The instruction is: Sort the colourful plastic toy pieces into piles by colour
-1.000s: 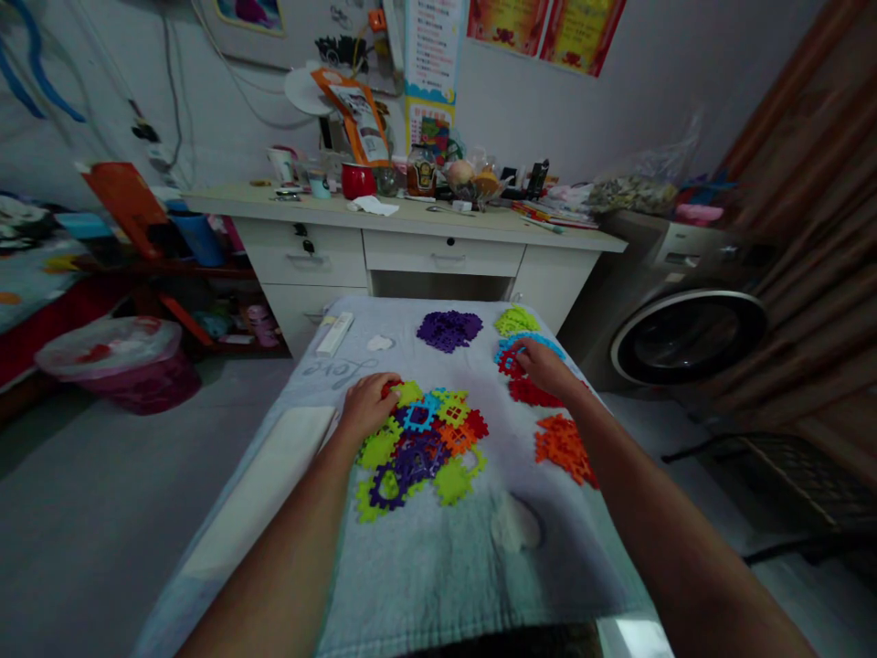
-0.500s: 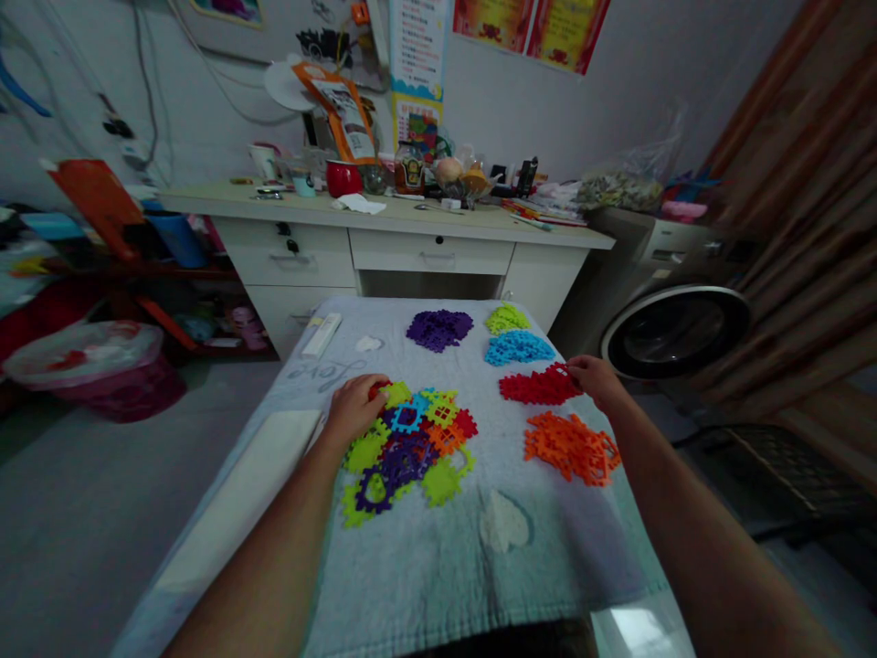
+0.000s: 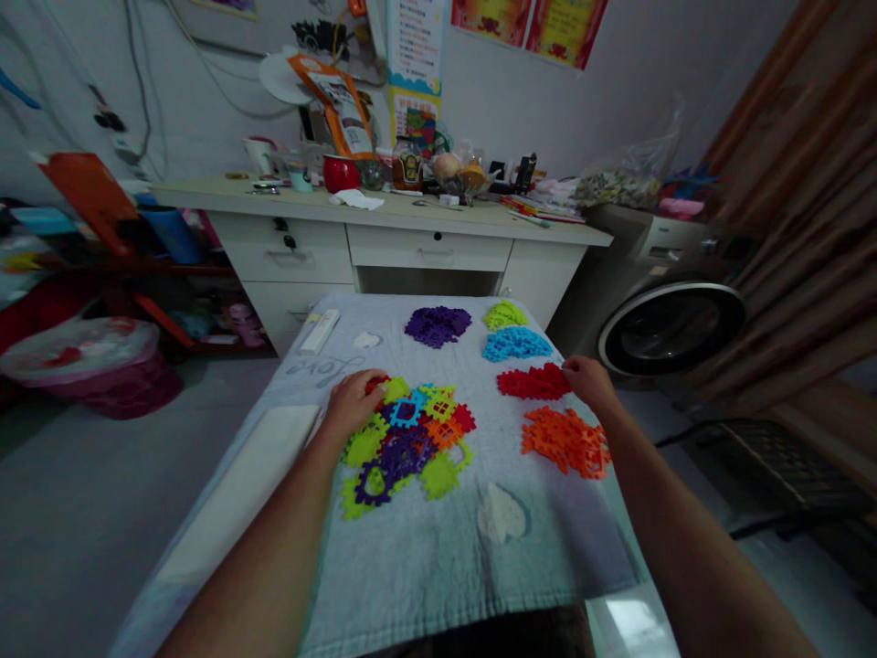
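My left hand [image 3: 353, 402] is closed at the upper left of a mixed heap of toothed plastic building pieces [image 3: 406, 448], its fingertips on a red piece [image 3: 376, 385]. Lime, purple, blue, orange and red pieces overlap in this heap. My right hand [image 3: 587, 381], fingers pinched, touches the right end of a red pile [image 3: 533, 382]. Just nearer to me lies an orange pile [image 3: 565, 442]. Beyond the red one are a blue pile [image 3: 516, 344] and a lime pile [image 3: 505, 315]. A purple pile [image 3: 438, 325] sits at the far middle.
A pale cloth [image 3: 438, 567] covers the table. On its left lie a white box-like strip [image 3: 320, 332] and a long white panel [image 3: 239, 493]. Behind stands a cluttered white desk [image 3: 431, 219], with a washing machine [image 3: 664, 320] at right and a pink bin [image 3: 89, 375] at left.
My right hand has drawn slightly inward against the red pile, whose right end looks more compact. My left hand stays at the mixed heap. The whole view has shifted a little.
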The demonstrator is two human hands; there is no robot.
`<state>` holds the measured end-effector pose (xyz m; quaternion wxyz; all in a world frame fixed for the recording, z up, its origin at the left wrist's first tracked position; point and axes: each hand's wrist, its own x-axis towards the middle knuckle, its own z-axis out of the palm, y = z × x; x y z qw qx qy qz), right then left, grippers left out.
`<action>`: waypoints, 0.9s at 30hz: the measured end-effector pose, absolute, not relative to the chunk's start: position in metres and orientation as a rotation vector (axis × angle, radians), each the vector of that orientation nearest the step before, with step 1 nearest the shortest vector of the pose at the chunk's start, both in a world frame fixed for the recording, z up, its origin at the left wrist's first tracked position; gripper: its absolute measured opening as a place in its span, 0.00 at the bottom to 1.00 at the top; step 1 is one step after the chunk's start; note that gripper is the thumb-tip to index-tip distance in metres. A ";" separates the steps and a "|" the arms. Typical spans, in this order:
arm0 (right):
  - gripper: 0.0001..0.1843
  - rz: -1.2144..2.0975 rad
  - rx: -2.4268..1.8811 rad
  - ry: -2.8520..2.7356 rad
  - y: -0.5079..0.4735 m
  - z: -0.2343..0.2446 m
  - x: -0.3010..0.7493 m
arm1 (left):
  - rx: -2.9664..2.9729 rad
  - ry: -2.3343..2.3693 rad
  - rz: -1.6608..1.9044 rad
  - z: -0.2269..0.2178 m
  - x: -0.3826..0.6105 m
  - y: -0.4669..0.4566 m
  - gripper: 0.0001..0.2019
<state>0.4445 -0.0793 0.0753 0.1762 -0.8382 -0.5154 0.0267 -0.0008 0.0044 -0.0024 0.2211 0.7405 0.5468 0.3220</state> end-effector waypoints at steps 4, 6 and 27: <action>0.10 0.017 -2.257 -1.579 -0.084 0.086 0.411 | 1.894 1.493 1.098 -0.002 -0.001 0.003 0.21; 0.12 0.094 -2.084 -1.759 -0.089 0.089 0.382 | 1.876 1.503 1.150 0.000 -0.001 0.000 0.21; 0.54 0.270 -1.456 -2.510 -0.115 0.028 0.226 | 2.051 1.430 0.936 0.000 0.000 -0.004 0.18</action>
